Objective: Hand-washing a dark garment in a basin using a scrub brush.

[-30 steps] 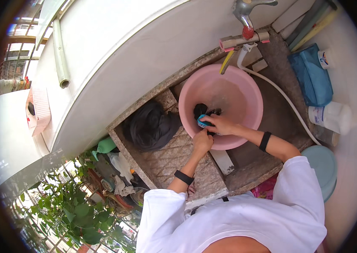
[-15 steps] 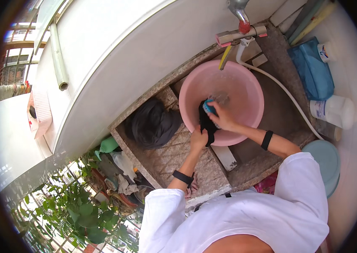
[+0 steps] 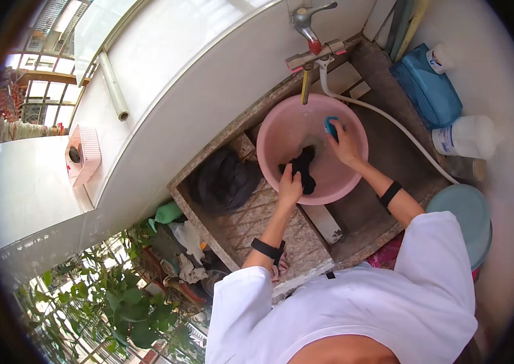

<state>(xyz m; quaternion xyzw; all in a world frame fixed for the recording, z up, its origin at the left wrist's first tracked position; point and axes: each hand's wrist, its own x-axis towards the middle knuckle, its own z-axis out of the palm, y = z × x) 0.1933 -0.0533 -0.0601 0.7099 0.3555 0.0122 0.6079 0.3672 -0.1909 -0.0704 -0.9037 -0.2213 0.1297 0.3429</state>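
Observation:
A pink basin with water in it stands in the stone sink. My left hand grips a black cloth item, perhaps a sock, at the basin's near left side; the cloth hangs over the water. Farther right inside the basin, my right hand is closed round a blue scrub brush, held apart from the cloth. The brush's bristles are mostly hidden. Above the far rim hangs the tap's yellow spout hose.
Dark wet cloth lies in the sink's left part, beside the ribbed stone washboard. A tap and white hose are behind. At right stand a blue bottle, a white bottle and a pale green round lid.
The brush has come off the black cloth and moved right and farther away with my right hand. My left hand keeps its hold on the cloth. The whole view has shifted a little.

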